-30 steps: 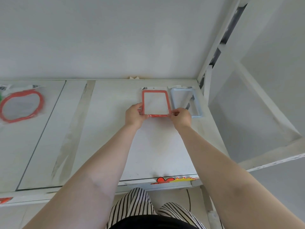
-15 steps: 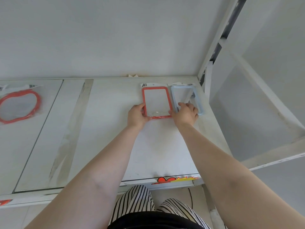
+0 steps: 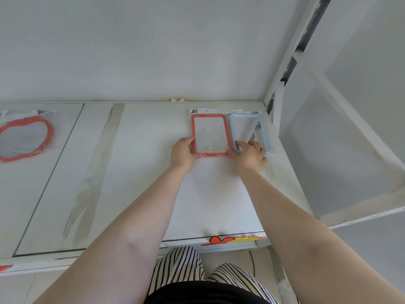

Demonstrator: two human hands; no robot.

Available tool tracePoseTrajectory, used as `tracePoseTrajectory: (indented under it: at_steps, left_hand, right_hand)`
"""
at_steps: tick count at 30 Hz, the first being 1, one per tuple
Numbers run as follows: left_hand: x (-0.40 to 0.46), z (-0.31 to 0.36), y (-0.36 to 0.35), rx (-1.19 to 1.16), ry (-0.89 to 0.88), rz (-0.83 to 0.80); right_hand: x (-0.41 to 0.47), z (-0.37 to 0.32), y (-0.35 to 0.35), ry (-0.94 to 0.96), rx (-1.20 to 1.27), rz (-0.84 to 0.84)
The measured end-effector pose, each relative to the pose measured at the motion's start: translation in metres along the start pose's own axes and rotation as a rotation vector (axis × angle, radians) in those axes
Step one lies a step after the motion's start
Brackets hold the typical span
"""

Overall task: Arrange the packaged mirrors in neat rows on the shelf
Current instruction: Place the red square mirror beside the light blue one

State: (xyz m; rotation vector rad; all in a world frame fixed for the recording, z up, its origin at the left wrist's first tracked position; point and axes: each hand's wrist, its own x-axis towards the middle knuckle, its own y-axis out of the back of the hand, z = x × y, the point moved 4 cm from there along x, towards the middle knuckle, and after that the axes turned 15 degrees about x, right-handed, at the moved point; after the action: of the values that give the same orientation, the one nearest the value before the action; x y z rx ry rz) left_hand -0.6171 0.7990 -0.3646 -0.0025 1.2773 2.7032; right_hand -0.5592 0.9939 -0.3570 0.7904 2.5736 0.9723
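Oval mirror (image 3: 25, 138): far to your left hand's left, cut off by the frame edge. Left hand (image 3: 183, 153): pinches the red mirror (image 3: 210, 134) at its near-left corner, probably to square it. Right hand (image 3: 248, 155): fingers curled on the blue mirror (image 3: 249, 131), hiding its near edge; grip unclear. Both mirrors lie beyond your hands, side by side.

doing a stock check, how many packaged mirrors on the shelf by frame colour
red-framed packaged mirrors: 2, one rectangular red plastic-framed mirror and one rounded red-framed mirror
pale blue rectangular plastic-framed packaged mirror: 1
total: 3
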Motion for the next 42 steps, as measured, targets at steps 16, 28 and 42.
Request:
tracePoseTrajectory:
  at_steps: [16,28,42]
  left_hand:
    - [0.010,0.026,-0.034,0.454,-0.155,-0.108]
    - [0.019,0.019,-0.028,0.374,-0.179,-0.148]
    - [0.017,0.030,-0.017,0.432,-0.197,-0.093]
  right_hand:
    - [0.017,0.016,0.006,-0.095,-0.034,-0.042]
    - [0.012,0.015,0.009,-0.088,0.009,-0.058]
    - [0.012,0.002,0.018,-0.049,-0.052,-0.015]
